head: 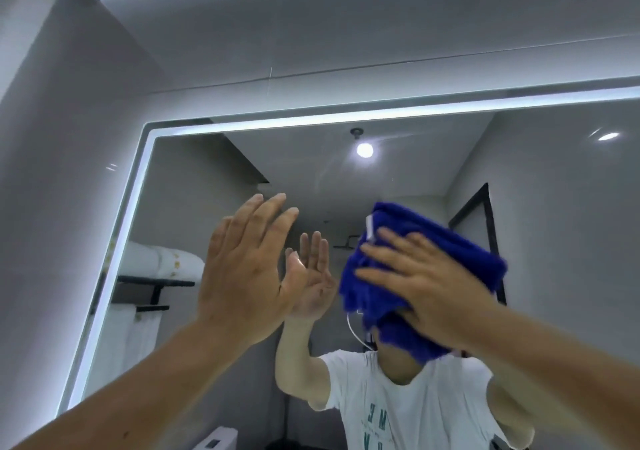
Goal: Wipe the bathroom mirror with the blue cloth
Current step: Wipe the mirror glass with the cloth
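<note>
right hand (426,276): fingers spread flat, pressing blue cloth (433,245) on mirror (554,207)
blue cloth: bunched, mid-glass, well below lit top edge
left hand (249,269): fingers straight, together, holding nothing, raised near glass

Wall-mounted mirror (519,179), lit strip (311,118) round its edge. Blue cloth (433,241) flat against the glass, at mirror centre. Reflected at the mirror's left edge: black shelf (156,281) carrying rolled white towels (162,262).
</note>
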